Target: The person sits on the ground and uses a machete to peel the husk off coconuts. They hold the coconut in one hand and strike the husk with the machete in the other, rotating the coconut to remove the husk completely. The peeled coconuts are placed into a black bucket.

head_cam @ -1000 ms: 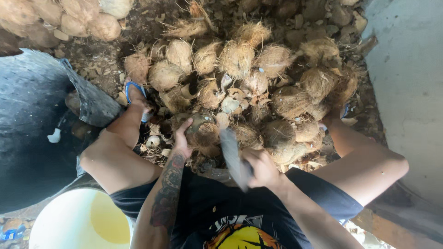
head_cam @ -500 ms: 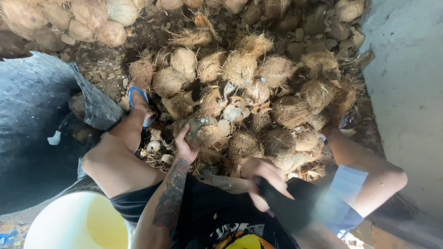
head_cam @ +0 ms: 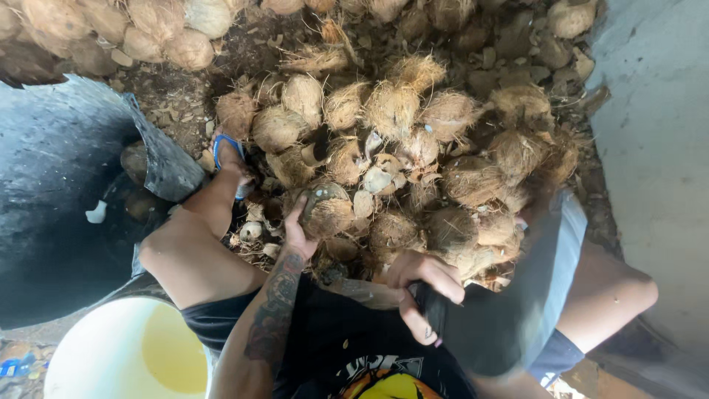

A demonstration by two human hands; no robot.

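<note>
Heap of brown fibrous husked coconuts [head_cam: 413, 140] on ground, centre and far. Second row of rounder pale-brown coconuts [head_cam: 148, 33] far left. Large dark grey sack [head_cam: 66, 199] at left, beside bare left knee. Round white plastic bucket [head_cam: 125, 355] near left, below sack. Grey concrete wall [head_cam: 657, 148] along right. Left hand [head_cam: 299, 233] on one hairy brown coconut [head_cam: 326, 210] at near edge of heap. Right hand [head_cam: 421, 292] right of it, nearer, gripping dark-handled broad blade [head_cam: 509, 310], which reaches right toward right knee. Blue sandal [head_cam: 225, 151] at heap's left edge.
</note>
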